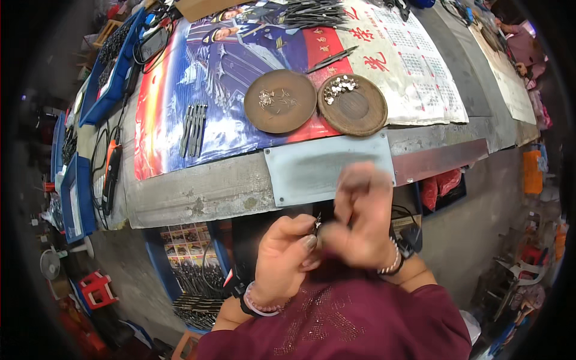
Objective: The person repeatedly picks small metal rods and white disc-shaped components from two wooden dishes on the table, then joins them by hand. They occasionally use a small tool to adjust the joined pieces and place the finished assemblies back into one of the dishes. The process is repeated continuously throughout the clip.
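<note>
My left hand [279,258] is closed in a pinch, thumb against fingers, on a small dark metal part [317,224] in front of my chest. Close beside it is my right hand [367,225], raised and smeared by motion, so its grip is unclear. Beyond the hands, a brown dish [255,120] holds thin metal pins [273,98]. A second round dish [379,114] touches or nearly touches it and has small shiny round pieces [341,89] inside. Several slim dark metal pieces [193,131] lie in a row left of the dishes.
A pale plate [329,168] covers the bench's front edge. More dark pieces [315,13] are heaped on the poster [240,72] at the back. An orange-and-black power tool [110,177] and blue bins [78,195] are leftward. Below the bench sits a box of black parts [198,279].
</note>
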`<act>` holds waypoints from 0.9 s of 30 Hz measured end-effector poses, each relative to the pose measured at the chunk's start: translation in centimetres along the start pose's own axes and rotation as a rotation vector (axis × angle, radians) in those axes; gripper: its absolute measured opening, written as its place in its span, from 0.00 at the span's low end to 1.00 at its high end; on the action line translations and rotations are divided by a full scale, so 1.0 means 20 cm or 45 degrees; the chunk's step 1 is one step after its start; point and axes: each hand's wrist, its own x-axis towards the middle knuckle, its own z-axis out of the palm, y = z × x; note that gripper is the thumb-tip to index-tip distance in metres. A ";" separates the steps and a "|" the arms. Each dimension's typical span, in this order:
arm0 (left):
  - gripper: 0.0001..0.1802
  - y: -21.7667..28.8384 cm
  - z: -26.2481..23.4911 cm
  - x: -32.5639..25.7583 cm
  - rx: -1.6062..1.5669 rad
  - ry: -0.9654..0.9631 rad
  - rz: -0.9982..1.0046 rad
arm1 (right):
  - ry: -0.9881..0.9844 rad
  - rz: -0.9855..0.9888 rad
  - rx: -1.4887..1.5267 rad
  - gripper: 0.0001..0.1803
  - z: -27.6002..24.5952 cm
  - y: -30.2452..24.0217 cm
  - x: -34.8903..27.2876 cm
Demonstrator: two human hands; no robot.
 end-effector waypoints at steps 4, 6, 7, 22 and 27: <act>0.12 0.02 0.00 0.00 -0.136 -0.053 -0.139 | -0.010 0.085 -0.379 0.36 -0.04 0.02 0.02; 0.12 0.03 -0.02 0.02 -0.176 -0.080 -0.232 | 0.094 -0.091 -0.169 0.33 -0.08 0.03 0.02; 0.12 0.03 -0.03 0.02 -0.192 -0.087 -0.282 | 0.049 -0.127 -0.247 0.32 -0.12 0.02 0.01; 0.14 0.16 0.09 0.22 1.079 -0.040 -0.017 | 0.347 -0.169 -0.374 0.09 -0.62 0.11 0.04; 0.15 0.18 0.19 0.44 2.085 -0.406 0.459 | 0.346 -0.296 -0.353 0.09 -0.61 0.15 0.06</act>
